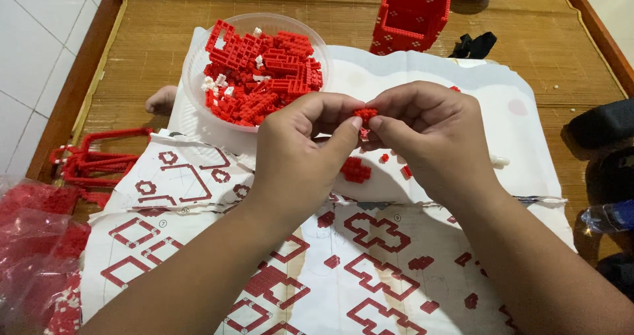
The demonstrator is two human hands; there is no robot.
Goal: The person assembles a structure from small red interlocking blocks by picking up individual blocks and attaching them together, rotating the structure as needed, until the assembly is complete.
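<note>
Head view, centre of frame: our left hand (pixel 300 147) and right hand (pixel 429 137) meet fingertip to fingertip, both pinched on a small red brick cluster (pixel 365 114). Below them lies the instruction sheet (pixel 370 269) with red diagrams and loose red bricks (pixel 355 170). Upper left, a clear bowl (pixel 198 64) of red and white bricks; top, a red brick box (pixel 411 14).

Red block tower (pixel 411 14) behind; black clip (pixel 474 44) beside.

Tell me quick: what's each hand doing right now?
Left hand: fingers pinched on the small red brick piece.
Right hand: fingers pinched on the same piece.
</note>
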